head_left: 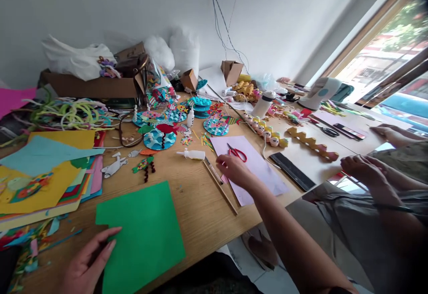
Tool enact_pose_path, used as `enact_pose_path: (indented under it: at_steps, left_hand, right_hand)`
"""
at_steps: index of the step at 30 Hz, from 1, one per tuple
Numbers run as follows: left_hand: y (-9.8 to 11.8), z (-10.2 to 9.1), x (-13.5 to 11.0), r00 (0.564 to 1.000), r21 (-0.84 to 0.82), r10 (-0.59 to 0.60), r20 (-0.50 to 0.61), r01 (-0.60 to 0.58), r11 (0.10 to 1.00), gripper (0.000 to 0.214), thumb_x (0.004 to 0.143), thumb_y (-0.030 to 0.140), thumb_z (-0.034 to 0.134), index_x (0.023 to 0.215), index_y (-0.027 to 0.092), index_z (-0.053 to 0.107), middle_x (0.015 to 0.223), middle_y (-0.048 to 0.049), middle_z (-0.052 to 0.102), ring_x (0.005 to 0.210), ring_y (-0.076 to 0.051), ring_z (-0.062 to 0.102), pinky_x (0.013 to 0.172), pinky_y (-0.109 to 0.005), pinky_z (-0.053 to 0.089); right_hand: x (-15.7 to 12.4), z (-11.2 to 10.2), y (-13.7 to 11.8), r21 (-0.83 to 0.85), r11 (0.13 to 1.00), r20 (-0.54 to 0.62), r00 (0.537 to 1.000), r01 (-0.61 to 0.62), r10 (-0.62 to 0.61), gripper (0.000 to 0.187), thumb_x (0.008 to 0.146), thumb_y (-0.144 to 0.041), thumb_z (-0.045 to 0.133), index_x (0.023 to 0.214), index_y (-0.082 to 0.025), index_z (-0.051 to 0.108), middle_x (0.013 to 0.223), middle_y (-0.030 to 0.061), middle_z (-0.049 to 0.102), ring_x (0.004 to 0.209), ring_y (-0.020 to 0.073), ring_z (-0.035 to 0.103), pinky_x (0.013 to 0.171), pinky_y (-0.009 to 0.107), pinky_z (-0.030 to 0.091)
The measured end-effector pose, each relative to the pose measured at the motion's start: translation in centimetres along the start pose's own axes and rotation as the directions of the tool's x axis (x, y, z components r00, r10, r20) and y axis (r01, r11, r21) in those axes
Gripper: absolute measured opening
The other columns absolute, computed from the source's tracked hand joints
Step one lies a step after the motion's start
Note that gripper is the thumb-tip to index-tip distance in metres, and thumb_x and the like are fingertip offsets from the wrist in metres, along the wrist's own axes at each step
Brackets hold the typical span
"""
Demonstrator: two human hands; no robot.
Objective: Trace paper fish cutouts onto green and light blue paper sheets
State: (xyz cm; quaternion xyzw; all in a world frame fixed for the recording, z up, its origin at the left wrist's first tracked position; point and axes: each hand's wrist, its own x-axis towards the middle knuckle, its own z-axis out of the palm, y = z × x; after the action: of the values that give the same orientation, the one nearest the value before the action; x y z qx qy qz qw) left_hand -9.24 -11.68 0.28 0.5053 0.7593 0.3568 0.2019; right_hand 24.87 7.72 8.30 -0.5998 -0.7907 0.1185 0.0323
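My left hand is at the left edge of a green sheet of paper, its thumb and index finger slightly apart on the sheet. A corner of that sheet has a notch beside my index finger. My right hand reaches over the left part of a light purple sheet, its fingers loosely bent with nothing visible in them. Red-handled scissors lie just beyond its knuckles. Beside its fingertips lie a pen and a thin wooden stick. A white glue bottle lies farther left.
Coloured papers are stacked at the left, with paper scraps in front. Behind are fish cut-outs on blue discs and pipe cleaners. A black ruler lies at the right, near another person's hands.
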Motion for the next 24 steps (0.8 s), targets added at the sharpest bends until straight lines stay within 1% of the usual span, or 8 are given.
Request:
enact_pose_path:
  at_steps: [4, 7, 9, 11, 15, 19, 22, 24]
  left_hand:
    - [2.6, 0.7, 0.3, 0.989, -0.139, -0.046, 0.138, 0.065, 0.988, 0.045, 0.062, 0.063, 0.057, 0.083, 0.026, 0.071, 0.082, -0.0004, 0.073, 0.076, -0.024, 0.068, 0.062, -0.027, 0.056]
    - [3.0, 1.3, 0.6, 0.979, -0.159, -0.043, 0.198, 0.075, 0.984, 0.044, 0.062, 0.059, 0.057, 0.085, 0.024, 0.071, 0.079, -0.0013, 0.073, 0.071, -0.022, 0.067, 0.056, -0.026, 0.054]
    - [2.5, 1.4, 0.7, 0.977, -0.151, -0.026, 0.21, 0.059, 0.987, 0.041, 0.064, 0.056, 0.056, 0.086, 0.024, 0.07, 0.08, -0.0015, 0.073, 0.073, -0.022, 0.067, 0.058, -0.027, 0.055]
    - [1.8, 1.2, 0.9, 0.98, -0.116, 0.009, 0.2, 0.015, 0.993, 0.039, 0.068, 0.053, 0.053, 0.09, 0.025, 0.07, 0.084, -0.0016, 0.073, 0.076, -0.022, 0.068, 0.064, -0.027, 0.055]
    - [0.7, -0.2, 1.7, 0.981, 0.041, 0.17, 0.089, -0.174, 0.984, 0.036, 0.074, 0.047, 0.049, 0.097, 0.027, 0.068, 0.093, -0.0032, 0.07, 0.075, -0.02, 0.066, 0.066, -0.028, 0.055]
    - [1.6, -1.6, 4.0, 0.957, 0.18, 0.271, 0.106, -0.286, 0.941, 0.037, 0.078, 0.042, 0.044, 0.104, 0.025, 0.064, 0.096, -0.0042, 0.067, 0.062, -0.016, 0.063, 0.064, -0.028, 0.054]
    - [3.1, -1.4, 7.1, 0.929, 0.324, 0.349, 0.121, -0.37, 0.871, 0.036, 0.081, 0.034, 0.041, 0.108, 0.023, 0.062, 0.106, -0.0067, 0.065, 0.089, -0.023, 0.064, 0.076, -0.033, 0.052]
    - [4.0, -0.6, 9.7, 0.908, 0.384, 0.379, 0.18, -0.42, 0.823, 0.037, 0.081, 0.028, 0.043, 0.112, 0.02, 0.06, 0.113, -0.0089, 0.063, 0.105, -0.026, 0.058, 0.088, -0.037, 0.047]
  right_hand:
    - [-1.3, 1.6, -5.1, 0.188, 0.952, 0.174, 0.946, 0.242, -0.275, 0.019, 0.083, -0.022, 0.05, 0.092, -0.018, 0.066, 0.086, 0.0032, 0.069, 0.076, 0.0124, 0.059, 0.065, 0.021, 0.037]
    - [-0.9, 2.5, -7.9, 0.183, 0.926, 0.181, 0.915, 0.33, -0.362, 0.019, 0.083, -0.021, 0.048, 0.089, -0.018, 0.066, 0.085, 0.0042, 0.069, 0.076, 0.0134, 0.06, 0.064, 0.022, 0.035]
    - [0.1, 2.9, -9.5, 0.159, 0.914, 0.157, 0.904, 0.373, -0.397, 0.021, 0.083, -0.02, 0.046, 0.089, -0.018, 0.065, 0.086, 0.0048, 0.069, 0.078, 0.0141, 0.061, 0.064, 0.022, 0.035]
    - [1.4, 3.2, -11.1, 0.131, 0.917, 0.158, 0.906, 0.376, -0.394, 0.022, 0.083, -0.02, 0.044, 0.089, -0.018, 0.065, 0.089, 0.0055, 0.07, 0.081, 0.0154, 0.063, 0.063, 0.023, 0.036]
    - [4.3, 4.3, -13.9, 0.078, 0.951, 0.175, 0.935, 0.3, -0.309, 0.026, 0.083, -0.025, 0.044, 0.096, -0.018, 0.065, 0.096, 0.0094, 0.07, 0.087, 0.0203, 0.064, 0.064, 0.025, 0.04]
    - [6.3, 5.5, -15.7, 0.058, 0.965, 0.157, 0.952, 0.258, -0.264, 0.031, 0.085, -0.032, 0.041, 0.101, -0.016, 0.063, 0.104, 0.0123, 0.068, 0.094, 0.0228, 0.063, 0.071, 0.028, 0.044]
    - [6.9, 6.1, -16.6, 0.04, 0.974, 0.147, 0.963, 0.222, -0.226, 0.033, 0.085, -0.032, 0.04, 0.103, -0.015, 0.062, 0.106, 0.0134, 0.067, 0.097, 0.0239, 0.063, 0.075, 0.03, 0.046]
    - [7.1, 6.2, -17.0, 0.033, 0.978, 0.142, 0.968, 0.204, -0.207, 0.034, 0.085, -0.031, 0.039, 0.104, -0.015, 0.062, 0.107, 0.0134, 0.067, 0.098, 0.024, 0.063, 0.077, 0.031, 0.047]
